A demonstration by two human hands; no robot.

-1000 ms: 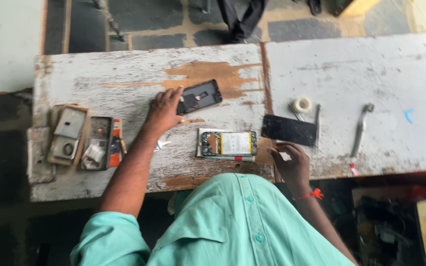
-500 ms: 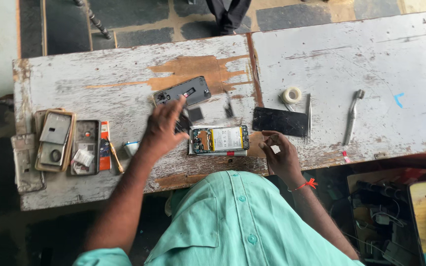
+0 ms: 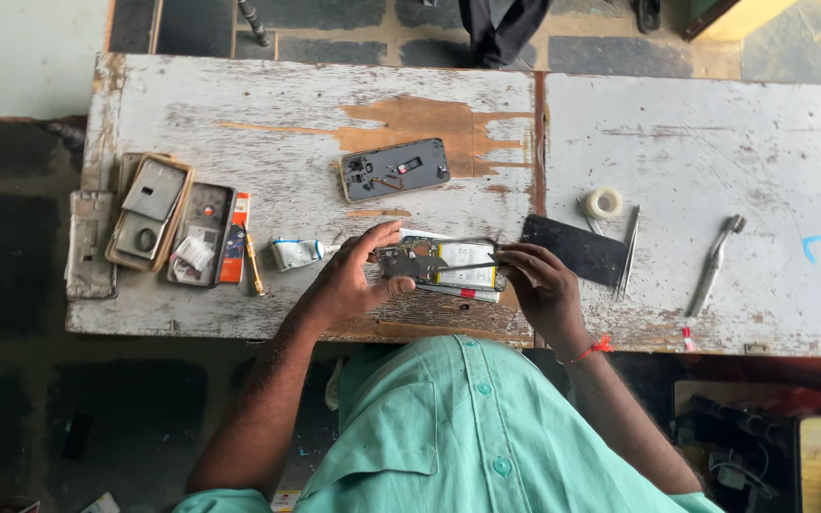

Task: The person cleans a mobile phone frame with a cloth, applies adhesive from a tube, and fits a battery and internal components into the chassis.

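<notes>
Head view. One opened phone [image 3: 448, 265], battery exposed, lies near the bench's front edge. Left hand [image 3: 349, 280] pinches its left end; right hand [image 3: 539, 285] pinches its right end. One dark back cover [image 3: 394, 169] at 12 o'clock of it. One black panel [image 3: 574, 250], one tape roll [image 3: 604, 202], one tweezers [image 3: 629, 252], one metal tool [image 3: 713, 264] at 3 o'clock. One small tube [image 3: 295, 253] and two cases [image 3: 149, 211] at 9 o'clock. Bench [image 3: 705, 133]: worn white paint, bare wood patches. Floor of dark tiles beyond.
</notes>
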